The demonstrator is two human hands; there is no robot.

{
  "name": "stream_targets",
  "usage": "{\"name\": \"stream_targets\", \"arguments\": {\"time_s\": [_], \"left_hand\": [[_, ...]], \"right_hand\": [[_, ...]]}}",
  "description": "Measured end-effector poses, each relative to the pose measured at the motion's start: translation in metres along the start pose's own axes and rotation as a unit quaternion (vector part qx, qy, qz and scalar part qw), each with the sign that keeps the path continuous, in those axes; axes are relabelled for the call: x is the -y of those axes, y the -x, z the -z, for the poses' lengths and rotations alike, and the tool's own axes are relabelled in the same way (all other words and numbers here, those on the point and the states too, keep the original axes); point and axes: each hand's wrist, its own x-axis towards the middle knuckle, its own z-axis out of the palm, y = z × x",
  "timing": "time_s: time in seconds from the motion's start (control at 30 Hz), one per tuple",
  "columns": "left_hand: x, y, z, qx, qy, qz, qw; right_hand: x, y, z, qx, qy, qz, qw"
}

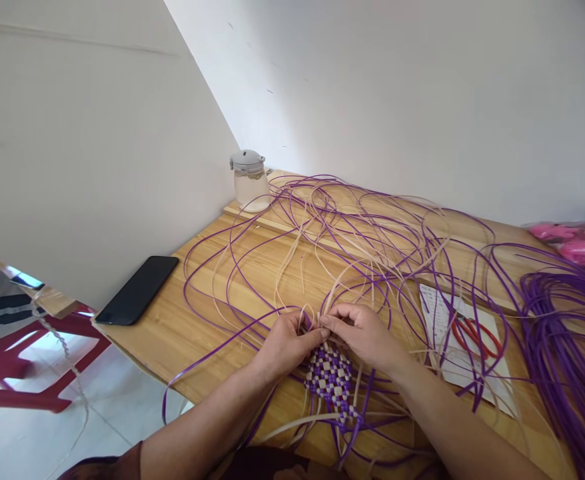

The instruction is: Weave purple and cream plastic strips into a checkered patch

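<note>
A small woven piece [328, 377] in purple and cream checks lies near the table's front edge, with long loose strands running out of it on all sides. At its far edge my left hand [292, 340] is closed in a pinch on a cream strand. My right hand [360, 333] meets it there, thumb and forefinger pinching the cream strand [328, 301] close to the weave. Both sets of fingertips nearly touch, and they hide the exact crossing of the strands. One purple strand [212, 350] passes leftward from the left hand and hangs over the table edge.
Tangled purple and cream strands [322, 213] spread over the wooden table [202, 273]. A lidded jar [250, 183] stands at the back left, a black phone [138, 290] near the left edge. Red-handled scissors [475, 333] lie on paper [435, 313]; a purple strand bundle [557, 347] lies right.
</note>
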Motion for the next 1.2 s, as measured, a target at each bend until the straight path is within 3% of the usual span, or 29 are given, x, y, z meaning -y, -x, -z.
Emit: {"name": "stream_targets", "arguments": {"time_s": [0.13,0.27,0.4,0.53,0.73,1.0,1.1,1.2], "left_hand": [[-0.002,0.001,-0.001,-0.001,0.006,0.006,1.0],[-0.002,0.002,-0.001,-0.004,0.002,0.002,1.0],[-0.002,0.001,0.0,-0.004,-0.002,-0.004,1.0],[-0.003,0.001,0.0,-0.007,-0.008,-0.003,1.0],[-0.003,0.002,-0.002,-0.007,0.004,0.002,1.0],[-0.001,0.001,0.0,0.004,0.044,0.003,0.999],[-0.002,0.002,0.0,0.001,0.041,0.009,0.999],[-0.001,0.002,0.0,-0.002,0.042,0.008,0.999]], "right_hand": [[0.01,0.011,0.014,0.055,0.104,0.026,0.993],[0.017,0.018,0.015,0.014,0.234,0.084,0.968],[0.02,0.019,0.009,-0.001,0.275,0.143,0.951],[0.017,0.02,0.005,-0.018,0.264,0.15,0.953],[0.01,0.015,0.002,-0.102,0.135,0.075,0.983],[0.008,0.006,-0.01,-0.058,0.06,0.044,0.996],[0.009,0.006,-0.007,-0.009,0.018,0.05,0.999],[0.013,0.009,0.005,0.014,0.076,0.048,0.996]]}}
